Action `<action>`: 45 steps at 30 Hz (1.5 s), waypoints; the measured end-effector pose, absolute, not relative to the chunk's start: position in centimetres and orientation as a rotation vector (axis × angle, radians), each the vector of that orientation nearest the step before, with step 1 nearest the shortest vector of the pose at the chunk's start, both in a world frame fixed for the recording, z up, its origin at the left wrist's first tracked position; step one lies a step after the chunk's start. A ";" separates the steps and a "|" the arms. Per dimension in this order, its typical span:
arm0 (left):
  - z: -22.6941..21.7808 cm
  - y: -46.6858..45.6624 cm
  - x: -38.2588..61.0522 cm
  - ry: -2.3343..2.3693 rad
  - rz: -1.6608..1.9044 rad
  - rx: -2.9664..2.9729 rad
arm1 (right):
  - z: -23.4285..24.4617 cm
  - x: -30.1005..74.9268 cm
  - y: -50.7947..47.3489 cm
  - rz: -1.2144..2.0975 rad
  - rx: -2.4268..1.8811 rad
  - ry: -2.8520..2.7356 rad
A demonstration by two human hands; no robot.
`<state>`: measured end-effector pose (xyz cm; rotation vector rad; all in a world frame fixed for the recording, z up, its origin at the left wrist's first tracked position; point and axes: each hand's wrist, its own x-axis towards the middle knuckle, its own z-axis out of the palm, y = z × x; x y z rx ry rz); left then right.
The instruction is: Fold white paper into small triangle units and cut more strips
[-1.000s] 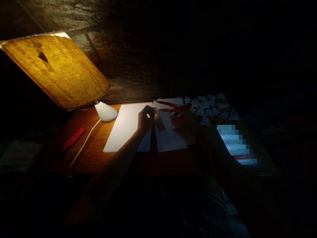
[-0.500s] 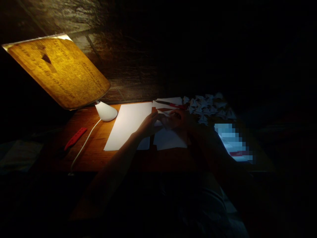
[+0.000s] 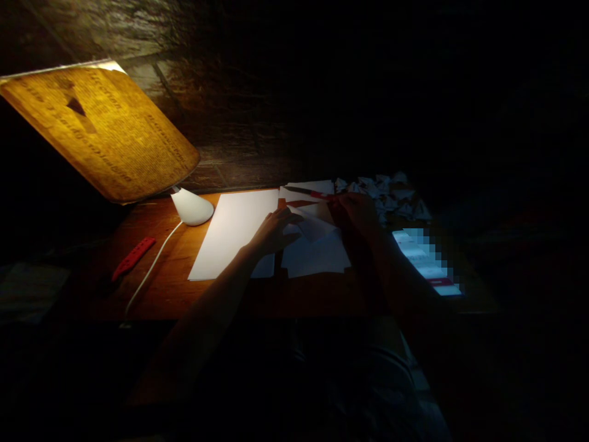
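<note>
My left hand rests at the left edge of a folded piece of paper, its fingers stretched over the edge and the thumb spread apart below. Beneath that piece lie white paper sheets. Farther right, my right hand is closed at the red handle end of what looks like scissors, whose dark blade points left across more paper. Shadow hides most of the right fingers. A larger stack of white sheets lies left of and partly behind my left forearm.
A lamp with a printed yellow shade lights the wooden table from the left. Its white cord runs to the front edge beside a red tool. Several folded paper pieces lie at back right, behind a lit screen.
My right hand has left the folded paper and moved right and back to the red handle. My left hand stays at the paper, its thumb now spread. The view has shifted slightly.
</note>
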<state>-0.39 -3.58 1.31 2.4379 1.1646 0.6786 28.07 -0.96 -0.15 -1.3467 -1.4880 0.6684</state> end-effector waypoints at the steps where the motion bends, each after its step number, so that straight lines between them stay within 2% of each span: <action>1: 1.3 -3.6 -0.4 1.162 0.685 2.428 | -0.2 28.3 -0.9 0.671 -1.353 -1.481; 23: 1.3 -3.7 -0.3 1.170 0.672 2.489 | 0.6 28.6 -1.2 0.570 -1.338 -1.531; 31: 1.9 -4.5 0.0 1.314 0.524 2.639 | 1.9 25.5 -3.8 0.869 -1.017 -1.901; 36: 2.2 -5.0 0.4 1.386 0.469 2.707 | 3.4 24.5 -4.9 0.604 -0.996 -2.244; 45: 3.5 -6.1 -2.8 1.144 0.474 2.729 | 3.3 24.5 -6.2 0.363 -1.259 -2.280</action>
